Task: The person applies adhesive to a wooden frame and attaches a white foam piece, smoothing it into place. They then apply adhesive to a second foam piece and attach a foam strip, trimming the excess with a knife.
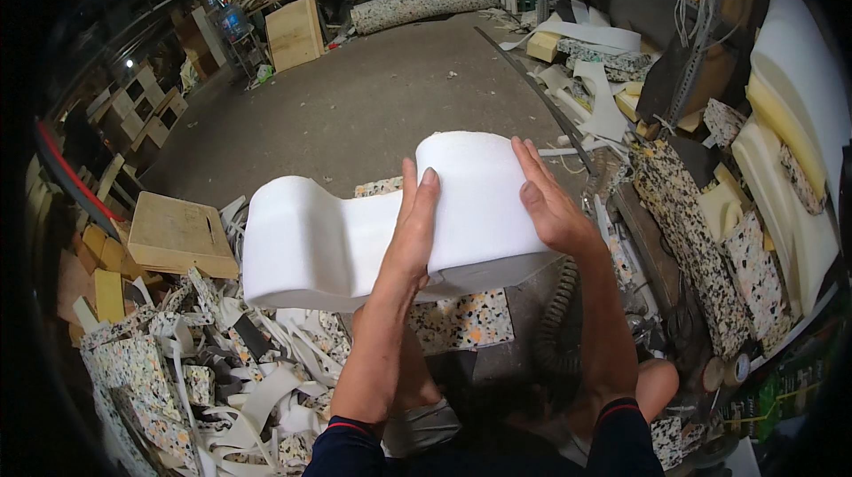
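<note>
White foam piece (pixel 470 202): in front of the person's lap, over the near edge of the floor (pixel 355 113) and above a speckled foam sheet (pixel 470 322); two raised ends with a dip between; whether it is one moulding or two parts meeting, I cannot tell
Step in hand: seems to be steadying or squaring up the right raised end between two palms
Doing it well: press evenly from both sides, palms flat, so the soft-looking foam is not dented by fingertips or thumbs
Balance: the low left end reaches well out past the hands, so it would likely sag or twist; keeping the whole length level should help
Left grip (pixel 412 233): hand on edge, fingers straight and close together, palm side laid along the inner side of the right raised end, thumb resting near its top edge
Right grip (pixel 562 215): flat against the outer side of the same end, fingers straight and pointing away, thumb lying on the face
Spread: the two hands stand apart by the breadth of that end, neither curled round it; how hard they press, I cannot tell
Near left corner of the floor: heaped foam offcuts (pixel 262 406)
Right of the lap: a ribbed hose (pixel 552 322)
</note>
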The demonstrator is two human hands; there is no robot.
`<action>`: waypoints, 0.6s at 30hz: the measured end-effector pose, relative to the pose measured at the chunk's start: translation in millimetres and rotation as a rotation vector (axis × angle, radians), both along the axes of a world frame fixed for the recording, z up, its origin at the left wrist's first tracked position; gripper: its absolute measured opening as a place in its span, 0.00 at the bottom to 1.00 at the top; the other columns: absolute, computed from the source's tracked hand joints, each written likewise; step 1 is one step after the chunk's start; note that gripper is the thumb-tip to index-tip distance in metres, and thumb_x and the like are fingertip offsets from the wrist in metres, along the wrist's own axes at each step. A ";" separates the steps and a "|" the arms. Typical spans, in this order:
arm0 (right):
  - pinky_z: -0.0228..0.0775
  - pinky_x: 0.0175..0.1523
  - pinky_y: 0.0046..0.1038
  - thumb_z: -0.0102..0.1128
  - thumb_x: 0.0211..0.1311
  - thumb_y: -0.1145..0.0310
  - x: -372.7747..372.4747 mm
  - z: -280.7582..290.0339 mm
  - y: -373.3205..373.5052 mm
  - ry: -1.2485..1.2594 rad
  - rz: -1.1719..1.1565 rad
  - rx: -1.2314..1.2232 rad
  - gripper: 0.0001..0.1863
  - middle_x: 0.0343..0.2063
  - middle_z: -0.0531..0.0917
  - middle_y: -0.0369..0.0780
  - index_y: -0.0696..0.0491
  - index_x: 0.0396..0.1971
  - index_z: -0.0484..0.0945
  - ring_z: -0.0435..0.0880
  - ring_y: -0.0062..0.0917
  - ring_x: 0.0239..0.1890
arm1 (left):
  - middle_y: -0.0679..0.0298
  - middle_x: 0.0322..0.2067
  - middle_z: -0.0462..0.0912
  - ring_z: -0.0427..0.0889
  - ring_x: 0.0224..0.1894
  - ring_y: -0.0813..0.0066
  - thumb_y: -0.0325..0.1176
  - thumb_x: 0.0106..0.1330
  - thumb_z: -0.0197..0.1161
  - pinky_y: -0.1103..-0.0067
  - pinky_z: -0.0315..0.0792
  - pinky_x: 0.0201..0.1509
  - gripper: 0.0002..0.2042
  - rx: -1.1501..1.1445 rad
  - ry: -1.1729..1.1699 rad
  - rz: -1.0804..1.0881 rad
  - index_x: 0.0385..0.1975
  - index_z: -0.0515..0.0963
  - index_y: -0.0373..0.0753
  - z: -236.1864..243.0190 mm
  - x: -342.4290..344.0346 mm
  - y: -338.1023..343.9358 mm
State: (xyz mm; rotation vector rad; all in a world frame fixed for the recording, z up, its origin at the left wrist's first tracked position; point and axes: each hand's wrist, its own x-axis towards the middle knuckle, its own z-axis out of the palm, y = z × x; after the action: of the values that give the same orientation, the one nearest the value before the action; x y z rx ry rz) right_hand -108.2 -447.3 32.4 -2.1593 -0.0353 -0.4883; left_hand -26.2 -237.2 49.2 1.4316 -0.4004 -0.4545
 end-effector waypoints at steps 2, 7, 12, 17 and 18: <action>0.39 0.79 0.42 0.42 0.78 0.44 -0.8 1.0 0.0 0.023 -0.020 -0.048 0.41 0.76 0.48 0.60 0.58 0.77 0.49 0.44 0.51 0.80 | 0.35 0.77 0.36 0.47 0.78 0.46 0.56 0.76 0.46 0.67 0.51 0.78 0.46 -0.035 0.032 0.004 0.77 0.28 0.32 5.8 -4.0 -3.9; 0.40 0.79 0.44 0.44 0.76 0.43 1.2 4.4 0.4 0.028 -0.040 -0.065 0.43 0.75 0.48 0.62 0.58 0.77 0.48 0.46 0.53 0.79 | 0.34 0.76 0.33 0.43 0.79 0.44 0.51 0.76 0.51 0.67 0.48 0.79 0.45 -0.122 -0.098 0.050 0.78 0.30 0.34 24.6 -4.2 -6.6; 0.39 0.79 0.45 0.46 0.76 0.42 4.1 4.7 2.9 0.058 -0.070 -0.077 0.44 0.75 0.48 0.63 0.58 0.77 0.48 0.46 0.55 0.79 | 0.36 0.77 0.31 0.31 0.79 0.37 0.49 0.79 0.46 0.61 0.36 0.81 0.36 0.178 -0.515 0.029 0.79 0.46 0.36 34.1 -4.2 -10.0; 0.39 0.80 0.43 0.46 0.76 0.43 6.2 6.7 3.4 0.026 -0.050 -0.040 0.44 0.75 0.48 0.64 0.59 0.77 0.48 0.46 0.55 0.79 | 0.40 0.78 0.41 0.32 0.79 0.35 0.59 0.79 0.38 0.56 0.35 0.81 0.37 0.506 -0.945 -0.066 0.74 0.60 0.32 29.9 -0.9 3.3; 0.38 0.80 0.43 0.46 0.76 0.43 6.1 6.6 3.2 0.032 -0.059 -0.040 0.43 0.75 0.48 0.64 0.59 0.77 0.48 0.45 0.55 0.79 | 0.39 0.77 0.42 0.32 0.79 0.35 0.59 0.79 0.38 0.56 0.35 0.81 0.37 0.461 -0.943 -0.069 0.73 0.61 0.32 27.1 1.1 1.8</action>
State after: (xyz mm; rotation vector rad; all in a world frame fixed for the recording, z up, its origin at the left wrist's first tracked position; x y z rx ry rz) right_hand -102.2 -444.2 39.0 -2.2116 0.0373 -0.4908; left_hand -25.2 -235.5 76.4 2.0415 -1.1539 0.1280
